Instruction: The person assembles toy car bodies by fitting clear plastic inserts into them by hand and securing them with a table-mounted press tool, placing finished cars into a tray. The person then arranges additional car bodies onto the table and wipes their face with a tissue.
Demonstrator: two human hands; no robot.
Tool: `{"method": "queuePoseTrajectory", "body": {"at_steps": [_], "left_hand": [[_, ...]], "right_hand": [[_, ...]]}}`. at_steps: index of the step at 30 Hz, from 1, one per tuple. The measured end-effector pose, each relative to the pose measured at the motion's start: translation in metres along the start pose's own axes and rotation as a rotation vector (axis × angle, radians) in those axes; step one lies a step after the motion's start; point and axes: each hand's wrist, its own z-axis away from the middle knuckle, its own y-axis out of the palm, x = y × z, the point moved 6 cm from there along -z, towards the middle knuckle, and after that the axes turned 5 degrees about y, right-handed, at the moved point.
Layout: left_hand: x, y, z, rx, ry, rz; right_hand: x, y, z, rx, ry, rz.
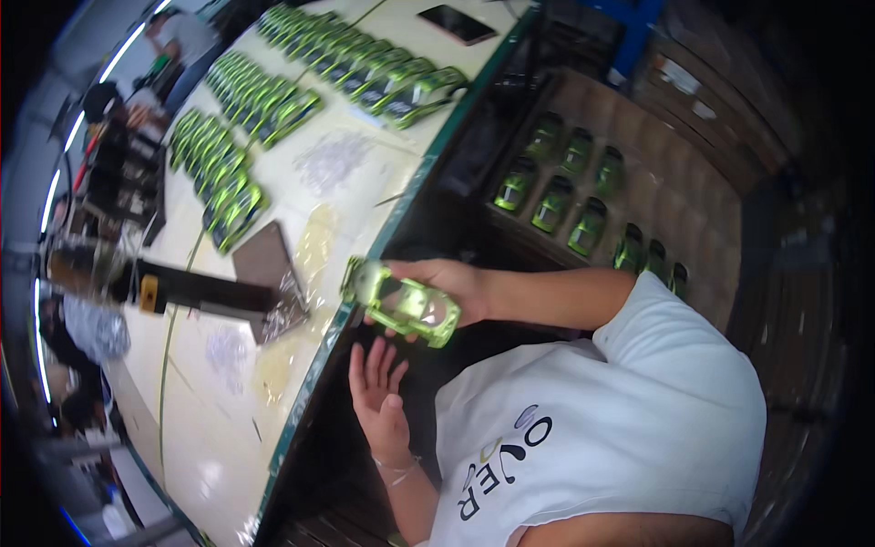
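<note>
1. right hand (463,284): closed around a green toy-car shell (421,308), holding it just beside the table (214,456), at its green edge.
2. left hand (378,399): holding nothing, fingers spread wide, below the shell and near the table's edge.
3. on the table: rows of green car parts (365,68), a phone (458,25).
4. beside the table: a carton tray (679,196) bearing more green cars (553,202).

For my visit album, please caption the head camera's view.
Right hand holding a green toy car, left hand open nearby, beside a table with rows of similar cars.
</note>
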Motion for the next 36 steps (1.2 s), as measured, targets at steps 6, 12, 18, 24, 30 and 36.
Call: {"method": "queuePoseTrajectory", "body": {"at_steps": [6, 12, 18, 24, 30, 36], "left_hand": [[0.034, -0.058, 0.033, -0.233, -0.065, -0.498], [0.058, -0.152, 0.121, -0.737, -0.442, -0.635], [0.100, -0.135, 0.182, -0.581, -0.877, -0.317], [0.103, -0.133, 0.187, -0.591, -0.873, -0.240], [0.159, -0.195, 0.222, -0.689, -0.776, -0.203], [0.130, -0.183, 0.222, -0.665, -0.733, -0.705]], "right_hand": [[0.118, -0.062, 0.155, -0.299, -0.655, 0.144], [0.147, -0.182, 0.367, -1.850, -1.240, 0.414], [0.125, -0.251, 0.453, -2.321, -0.913, 0.572], [0.133, -0.192, 0.391, -2.627, -0.390, 1.286], [0.126, -0.139, 0.268, -1.648, -1.200, 1.722], [0.008, -0.098, 0.092, -0.882, -0.657, 1.549]]}}
